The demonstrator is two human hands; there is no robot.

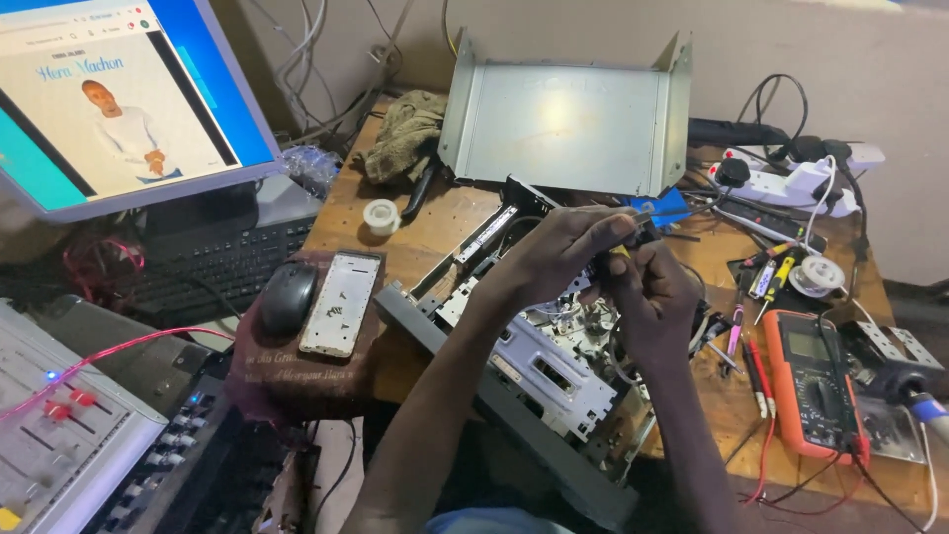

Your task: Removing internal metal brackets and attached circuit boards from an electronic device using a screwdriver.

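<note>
The person's left hand and right hand meet over the opened electronic chassis, which lies tilted across the middle of the wooden workbench, its removed metal cover standing upright behind it. Both hands are closed and pressed close together on a small yellow-handled tool, of which only a sliver shows between the fingers; its tip is hidden, so the exact contact point on the mechanism cannot be told. For this kind of fine work, it is judged best to keep the wrists low and braced against the chassis frame, to apply force along the tool's axis only, and to keep loose wires clear of the tip. The orange multimeter lies to the right, beside the red-handled screwdrivers; the computer mouse and a white handset rest to the left, well apart from the work.
</note>
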